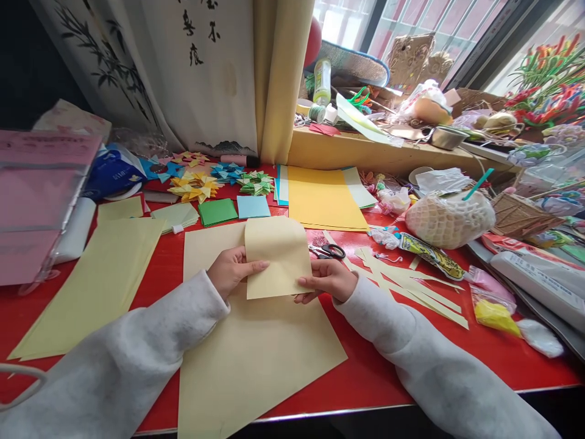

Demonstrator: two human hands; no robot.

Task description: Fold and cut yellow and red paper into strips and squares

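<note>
Both of my hands hold a pale yellow square of paper (276, 259), bent over at its top, just above a large pale yellow sheet (256, 353) on the red table (379, 372). My left hand (231, 270) pinches the paper's left edge with thumb and fingers. My right hand (326, 280) grips its lower right corner. Black-handled scissors (328, 250) lie right behind my right hand. Cut paper strips (406, 283) are scattered to the right of it.
Another pale yellow sheet (91, 286) lies at left, an orange sheet (322, 198) behind. Folded paper stars (196, 186) and small coloured squares (218, 211) sit at the back. A netted bundle (445, 219), packets and clutter fill the right side and the windowsill (379, 155).
</note>
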